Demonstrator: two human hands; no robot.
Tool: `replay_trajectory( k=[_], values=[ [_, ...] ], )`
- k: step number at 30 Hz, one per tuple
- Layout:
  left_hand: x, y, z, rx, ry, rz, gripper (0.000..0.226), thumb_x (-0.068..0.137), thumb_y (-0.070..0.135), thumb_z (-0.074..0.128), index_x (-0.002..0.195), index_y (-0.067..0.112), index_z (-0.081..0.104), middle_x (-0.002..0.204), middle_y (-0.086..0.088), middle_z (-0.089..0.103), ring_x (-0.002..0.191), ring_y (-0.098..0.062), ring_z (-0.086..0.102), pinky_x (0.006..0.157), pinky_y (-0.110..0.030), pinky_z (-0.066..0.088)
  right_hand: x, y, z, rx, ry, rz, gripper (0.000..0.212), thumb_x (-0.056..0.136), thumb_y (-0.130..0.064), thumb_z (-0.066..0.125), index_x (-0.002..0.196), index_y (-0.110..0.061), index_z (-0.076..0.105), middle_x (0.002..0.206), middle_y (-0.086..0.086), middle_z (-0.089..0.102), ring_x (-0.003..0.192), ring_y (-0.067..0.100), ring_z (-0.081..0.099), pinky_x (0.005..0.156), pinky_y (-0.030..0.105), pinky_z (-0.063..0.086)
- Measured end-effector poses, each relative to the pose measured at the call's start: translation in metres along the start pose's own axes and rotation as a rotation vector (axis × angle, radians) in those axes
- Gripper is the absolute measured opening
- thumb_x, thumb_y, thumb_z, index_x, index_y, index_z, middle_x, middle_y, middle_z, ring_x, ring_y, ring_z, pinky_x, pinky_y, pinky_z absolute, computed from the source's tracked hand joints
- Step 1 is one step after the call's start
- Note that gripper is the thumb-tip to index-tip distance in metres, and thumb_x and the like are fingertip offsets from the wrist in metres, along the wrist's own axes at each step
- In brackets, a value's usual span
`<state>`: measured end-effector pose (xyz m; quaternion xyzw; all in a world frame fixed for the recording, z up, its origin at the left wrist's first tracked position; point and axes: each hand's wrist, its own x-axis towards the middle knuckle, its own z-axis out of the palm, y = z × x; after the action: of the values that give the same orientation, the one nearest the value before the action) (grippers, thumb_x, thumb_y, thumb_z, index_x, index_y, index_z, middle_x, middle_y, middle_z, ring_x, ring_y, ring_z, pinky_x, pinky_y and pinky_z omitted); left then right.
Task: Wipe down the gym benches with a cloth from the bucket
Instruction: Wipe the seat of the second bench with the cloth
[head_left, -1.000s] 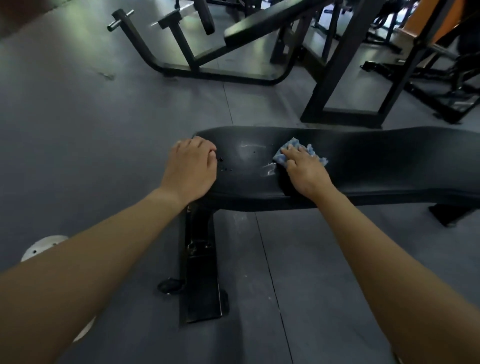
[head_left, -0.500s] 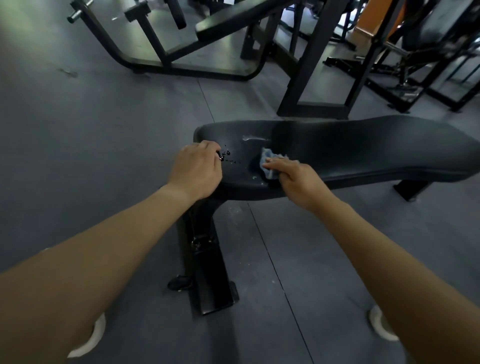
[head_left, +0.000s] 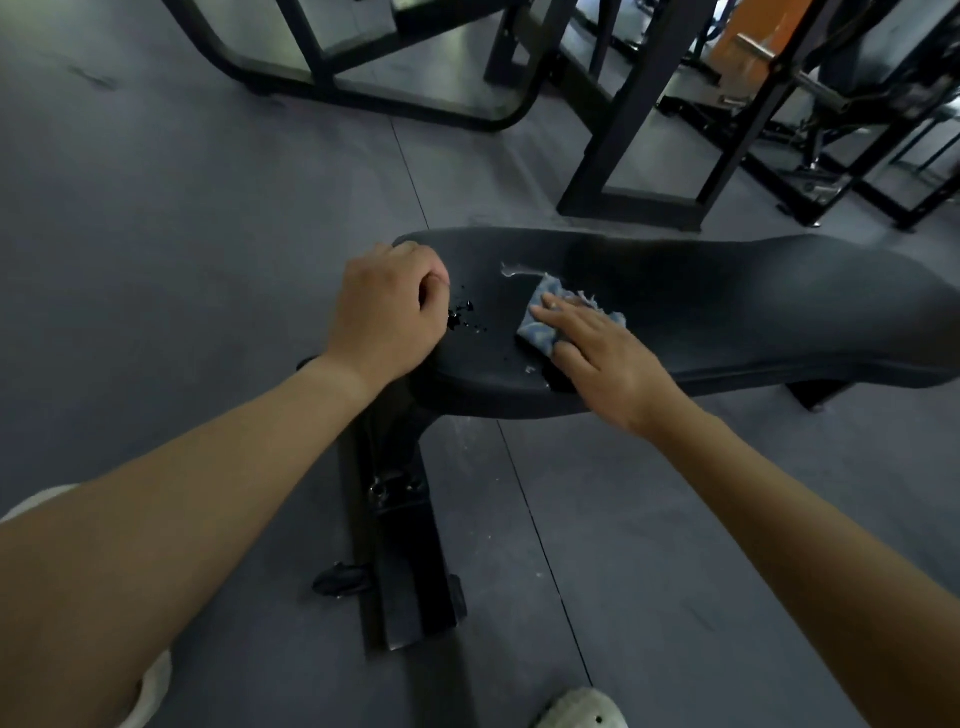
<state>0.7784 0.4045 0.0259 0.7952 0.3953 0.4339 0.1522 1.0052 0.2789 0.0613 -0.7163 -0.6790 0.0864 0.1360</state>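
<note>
A black padded bench (head_left: 727, 312) runs from the middle to the right edge of the view. On its left end lies a folded blue cloth (head_left: 545, 322), and my right hand (head_left: 608, 358) presses it flat with straight fingers. Wet streaks and drops shine on the pad around the cloth. My left hand (head_left: 389, 312) rests on the bench's left tip with its fingers curled over the edge. No bucket is in view.
The bench's black steel foot (head_left: 405, 545) stands on the grey rubber floor between my arms. Black machine frames (head_left: 639, 130) crowd the floor behind the bench. White shoes (head_left: 582, 709) show at the bottom edge.
My right hand has slid the cloth back and forth across the left end of the pad, spreading wet marks. My left hand stayed on the bench tip. The view shifted closer.
</note>
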Motion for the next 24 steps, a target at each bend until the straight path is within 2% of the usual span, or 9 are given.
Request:
replay_trajectory(
  k=[4, 8, 12, 18, 21, 24],
  values=[
    [0.011, -0.007, 0.006, 0.062, -0.063, 0.041, 0.015, 0.092, 0.016, 0.053, 0.085, 0.016, 0.066, 0.086, 0.003, 0.058, 0.088, -0.019, 0.048, 0.085, -0.041, 0.045, 0.032, 0.037, -0.016, -0.037, 0.057, 0.243, 0.047, 0.101, -0.029, 0.040, 0.148, -0.034, 0.047, 0.161, -0.009, 0.036, 0.147, 0.013, 0.031, 0.118, 0.036, 0.027],
    [0.017, -0.015, 0.011, 0.139, -0.175, 0.070, 0.013, 0.093, 0.026, 0.053, 0.098, 0.018, 0.061, 0.105, 0.000, 0.051, 0.104, -0.021, 0.044, 0.091, -0.036, 0.037, 0.070, 0.043, -0.018, -0.041, 0.045, 0.351, 0.048, 0.104, -0.031, 0.034, 0.151, -0.023, 0.043, 0.161, 0.004, 0.035, 0.148, 0.025, 0.030, 0.122, 0.046, 0.020],
    [0.018, -0.013, 0.008, 0.177, -0.230, 0.114, 0.022, 0.093, 0.031, 0.044, 0.103, 0.018, 0.057, 0.113, 0.000, 0.053, 0.107, -0.020, 0.044, 0.094, -0.038, 0.041, 0.091, 0.021, -0.010, -0.087, 0.013, 0.324, 0.049, 0.105, -0.033, 0.029, 0.152, -0.020, 0.039, 0.164, 0.004, 0.028, 0.152, 0.022, 0.020, 0.123, 0.052, 0.012],
    [0.029, -0.012, -0.002, 0.228, -0.303, 0.201, 0.030, 0.089, 0.040, 0.034, 0.099, 0.021, 0.056, 0.102, 0.003, 0.051, 0.096, -0.020, 0.046, 0.084, -0.038, 0.043, 0.061, -0.029, 0.010, -0.032, -0.097, 0.154, 0.067, 0.095, -0.039, 0.021, 0.160, -0.027, 0.023, 0.169, -0.008, 0.011, 0.155, 0.010, 0.000, 0.127, 0.043, 0.000],
    [0.034, -0.019, -0.005, 0.225, -0.323, 0.272, 0.025, 0.091, 0.039, 0.042, 0.100, 0.020, 0.057, 0.101, 0.004, 0.053, 0.095, -0.019, 0.047, 0.082, -0.037, 0.043, 0.046, -0.034, 0.008, -0.035, -0.136, 0.112, 0.064, 0.097, -0.037, 0.024, 0.160, -0.029, 0.023, 0.168, -0.013, 0.010, 0.155, 0.006, 0.000, 0.125, 0.035, -0.001],
    [0.037, -0.026, -0.006, 0.215, -0.329, 0.330, 0.023, 0.095, 0.037, 0.049, 0.102, 0.019, 0.061, 0.103, 0.003, 0.055, 0.095, -0.019, 0.047, 0.079, -0.034, 0.038, 0.057, -0.014, -0.001, -0.063, -0.100, 0.203, 0.062, 0.098, -0.038, 0.027, 0.159, -0.028, 0.029, 0.168, -0.008, 0.016, 0.155, 0.011, 0.009, 0.127, 0.038, 0.006]
  ],
)
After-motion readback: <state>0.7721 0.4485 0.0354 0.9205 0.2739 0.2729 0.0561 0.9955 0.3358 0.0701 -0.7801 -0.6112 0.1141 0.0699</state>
